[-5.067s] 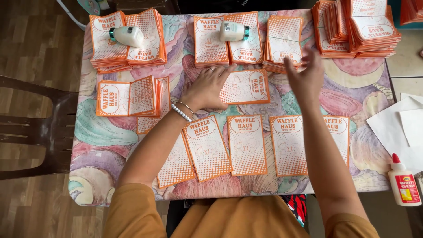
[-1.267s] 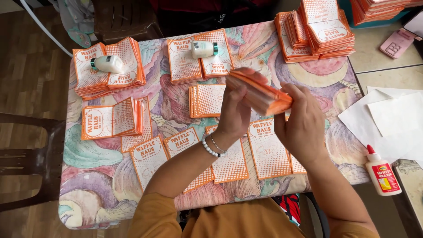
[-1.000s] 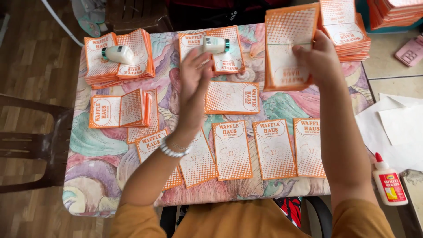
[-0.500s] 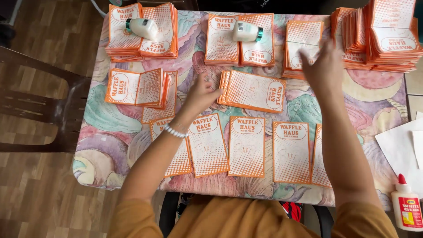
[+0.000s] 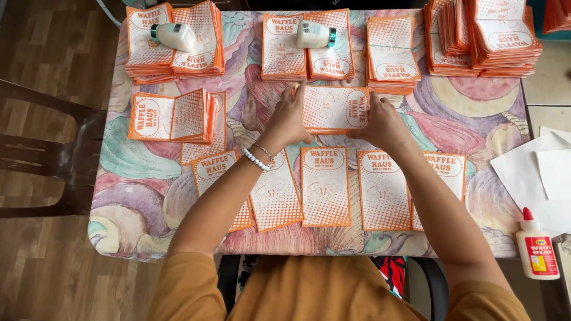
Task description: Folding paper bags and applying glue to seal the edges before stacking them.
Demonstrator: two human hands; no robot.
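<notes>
A small stack of orange-and-white paper sleeves (image 5: pixel 334 109) lies sideways in the middle of the table. My left hand (image 5: pixel 289 120) grips its left edge and my right hand (image 5: pixel 380 123) grips its right edge. Below my hands, several single sleeves (image 5: pixel 325 185) lie flat in a row along the near edge. My left wrist wears a white bead bracelet (image 5: pixel 256 159).
Sleeve piles sit along the far edge (image 5: pixel 389 47), two weighted by white glue bottles (image 5: pixel 175 35) (image 5: pixel 315 34). Tall stacks (image 5: pixel 488 35) stand far right. Another pile (image 5: pixel 172 116) lies left. A glue bottle (image 5: pixel 537 252) and white paper (image 5: pixel 535 172) rest right. A dark chair (image 5: pixel 47 154) stands left.
The stack I lifted a second ago is back on the table. My right hand came down from the far piles, and both hands now close on the stack's ends.
</notes>
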